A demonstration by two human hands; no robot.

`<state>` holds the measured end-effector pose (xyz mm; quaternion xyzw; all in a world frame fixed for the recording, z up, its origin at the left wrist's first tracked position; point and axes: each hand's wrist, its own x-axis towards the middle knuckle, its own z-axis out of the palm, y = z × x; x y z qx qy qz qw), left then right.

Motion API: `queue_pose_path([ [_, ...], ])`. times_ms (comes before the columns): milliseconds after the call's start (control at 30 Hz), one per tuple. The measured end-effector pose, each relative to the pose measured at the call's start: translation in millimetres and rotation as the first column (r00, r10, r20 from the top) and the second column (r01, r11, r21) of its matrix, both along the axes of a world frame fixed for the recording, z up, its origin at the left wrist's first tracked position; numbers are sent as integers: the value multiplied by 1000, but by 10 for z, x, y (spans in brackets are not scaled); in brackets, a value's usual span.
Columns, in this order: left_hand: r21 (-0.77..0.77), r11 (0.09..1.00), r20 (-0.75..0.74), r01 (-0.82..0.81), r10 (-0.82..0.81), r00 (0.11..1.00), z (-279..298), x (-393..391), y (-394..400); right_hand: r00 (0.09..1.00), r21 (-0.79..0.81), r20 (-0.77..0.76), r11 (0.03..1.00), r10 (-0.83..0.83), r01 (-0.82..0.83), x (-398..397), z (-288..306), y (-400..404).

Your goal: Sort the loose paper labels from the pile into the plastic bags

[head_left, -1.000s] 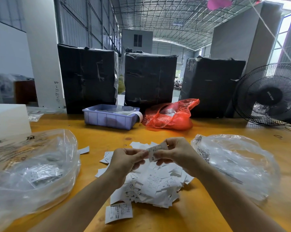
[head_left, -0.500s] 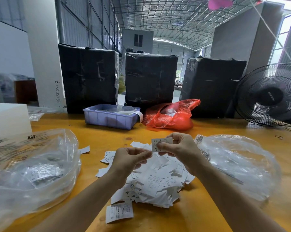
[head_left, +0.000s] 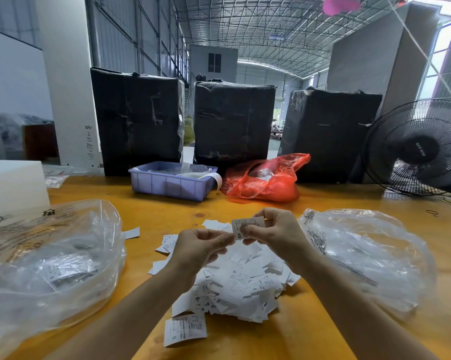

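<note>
My right hand (head_left: 273, 229) pinches one white paper label (head_left: 247, 224) marked XS, held up above the pile of loose labels (head_left: 245, 284) on the yellow table (head_left: 310, 333). My left hand (head_left: 201, 246) hovers just left of it with curled fingers. Its thumb and forefinger tips reach the label's lower left corner, and whether they grip it is unclear. A clear plastic bag (head_left: 50, 255) holding labels lies to the left. A second clear plastic bag (head_left: 362, 255) lies to the right.
One stray label (head_left: 184, 331) lies at the pile's near edge. Behind are a blue tray (head_left: 167, 189), a red plastic bag (head_left: 266, 188), black wrapped boxes (head_left: 138, 120) and a fan (head_left: 416, 149). A white box (head_left: 14, 183) stands far left.
My right hand has lifted the label a little up and to the right, away from the pile. My left hand has stayed nearly in place.
</note>
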<state>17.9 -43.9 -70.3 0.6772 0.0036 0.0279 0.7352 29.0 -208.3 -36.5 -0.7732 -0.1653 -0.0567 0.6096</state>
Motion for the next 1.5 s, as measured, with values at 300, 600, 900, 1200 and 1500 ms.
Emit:
queue_pose_path([
  [300, -38, 997, -48, 63, -65, 997, 10, -1, -5, 1000, 4, -6, 1000, 27, -27, 4, 0, -4],
  [600, -71, 997, -51, 38, -41, 998, 3, 15, 0, 986, -112, -105, 984, 130, -142, 1, -21, -20],
  [900, -167, 986, -49, 26, -34, 998, -10, 69, 19, 996, -129, -72, 989, 61, -70, 21, -11, -50],
  [1200, -127, 990, -23, 60, -64, 998, -9, 40, 13, 999, 17, 17, 999, -31, 30, 46, 10, -51],
  [1500, -110, 991, -30, 72, -76, 997, 2, 29, -4, 999, -27, 52, 1000, -11, 12, 4, 9, -19],
])
